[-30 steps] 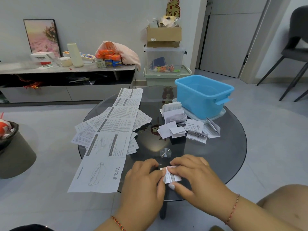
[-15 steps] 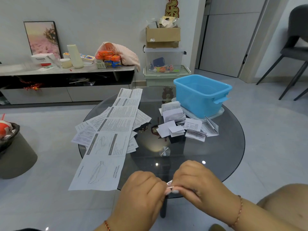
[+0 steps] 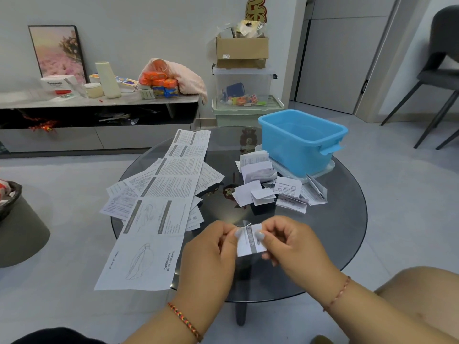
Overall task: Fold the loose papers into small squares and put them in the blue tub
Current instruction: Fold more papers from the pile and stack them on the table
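Note:
A small folded paper (image 3: 250,242) with a grey printed strip is held upright above the near edge of the round glass table (image 3: 347,232). My left hand (image 3: 211,252) pinches its left edge and my right hand (image 3: 293,244) pinches its right edge. The blue tub (image 3: 301,141) stands at the table's far right on a clear lid. A heap of folded paper squares (image 3: 270,187) lies in front of the tub. Loose unfolded sheets (image 3: 161,192), one a long instruction strip, cover the table's left side and hang over the near edge.
A low cabinet (image 3: 99,112) with packets and a cloth runs along the back wall. Stacked storage boxes (image 3: 244,95) stand behind the table. A dark stool (image 3: 22,227) is at the left, a chair (image 3: 439,75) at the far right. My knee (image 3: 422,301) is at the lower right.
Both hands lifted the small paper off the table edge and turned it up; it now faces me, held by its two sides, where it lay pressed flat a second ago.

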Action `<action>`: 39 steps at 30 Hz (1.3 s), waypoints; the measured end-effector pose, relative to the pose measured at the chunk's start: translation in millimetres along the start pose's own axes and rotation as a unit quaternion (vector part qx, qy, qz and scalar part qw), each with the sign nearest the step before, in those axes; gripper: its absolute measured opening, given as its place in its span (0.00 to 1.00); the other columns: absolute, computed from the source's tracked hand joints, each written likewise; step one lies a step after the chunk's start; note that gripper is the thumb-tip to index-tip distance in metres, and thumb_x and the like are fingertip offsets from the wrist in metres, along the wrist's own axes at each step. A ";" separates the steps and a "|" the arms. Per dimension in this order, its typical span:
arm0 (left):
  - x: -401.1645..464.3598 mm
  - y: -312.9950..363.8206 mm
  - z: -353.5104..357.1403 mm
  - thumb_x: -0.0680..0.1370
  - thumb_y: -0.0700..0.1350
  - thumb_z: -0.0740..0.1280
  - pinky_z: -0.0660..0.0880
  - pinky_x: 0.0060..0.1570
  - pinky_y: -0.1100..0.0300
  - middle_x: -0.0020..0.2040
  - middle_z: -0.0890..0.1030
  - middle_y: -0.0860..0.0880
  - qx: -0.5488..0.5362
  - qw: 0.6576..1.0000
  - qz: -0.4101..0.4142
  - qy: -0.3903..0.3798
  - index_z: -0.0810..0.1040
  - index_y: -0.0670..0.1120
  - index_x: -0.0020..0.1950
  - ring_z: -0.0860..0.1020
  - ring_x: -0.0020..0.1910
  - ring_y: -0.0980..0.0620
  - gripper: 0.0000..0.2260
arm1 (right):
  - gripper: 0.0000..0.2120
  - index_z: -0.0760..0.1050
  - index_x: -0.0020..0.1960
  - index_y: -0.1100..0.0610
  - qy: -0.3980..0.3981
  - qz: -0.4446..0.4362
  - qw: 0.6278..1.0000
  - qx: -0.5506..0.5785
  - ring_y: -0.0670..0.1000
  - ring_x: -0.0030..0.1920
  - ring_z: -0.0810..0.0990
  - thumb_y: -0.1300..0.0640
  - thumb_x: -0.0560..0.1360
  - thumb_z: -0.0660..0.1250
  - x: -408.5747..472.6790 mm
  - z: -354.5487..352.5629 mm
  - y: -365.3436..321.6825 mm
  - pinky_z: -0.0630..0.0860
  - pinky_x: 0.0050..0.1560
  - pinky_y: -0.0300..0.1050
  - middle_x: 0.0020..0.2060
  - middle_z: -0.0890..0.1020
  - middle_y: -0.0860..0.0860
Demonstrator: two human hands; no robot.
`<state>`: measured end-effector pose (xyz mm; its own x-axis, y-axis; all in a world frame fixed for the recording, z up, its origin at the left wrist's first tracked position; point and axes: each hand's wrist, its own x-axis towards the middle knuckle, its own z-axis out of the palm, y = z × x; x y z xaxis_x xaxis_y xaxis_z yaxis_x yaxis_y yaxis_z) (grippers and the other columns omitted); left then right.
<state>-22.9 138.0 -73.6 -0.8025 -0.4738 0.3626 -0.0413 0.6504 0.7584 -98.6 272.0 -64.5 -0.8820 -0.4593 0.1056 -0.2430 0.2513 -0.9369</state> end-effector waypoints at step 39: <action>1.9 -72.3 -126.8 0.43 0.54 0.82 0.78 0.32 0.61 0.46 0.83 0.55 0.442 0.847 0.209 -0.211 0.75 0.52 0.55 0.82 0.38 0.53 0.42 | 0.04 0.75 0.39 0.48 0.039 -0.204 0.942 -0.263 0.42 0.39 0.72 0.56 0.69 0.68 18.7 22.0 16.4 0.70 0.39 0.36 0.36 0.73 0.41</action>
<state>54.0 14.8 -59.1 -0.9903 0.0409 0.1330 0.0196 0.9874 -0.1572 -110.2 248.7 -85.3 -0.6937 -0.5495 0.4657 -0.7168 0.4637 -0.5207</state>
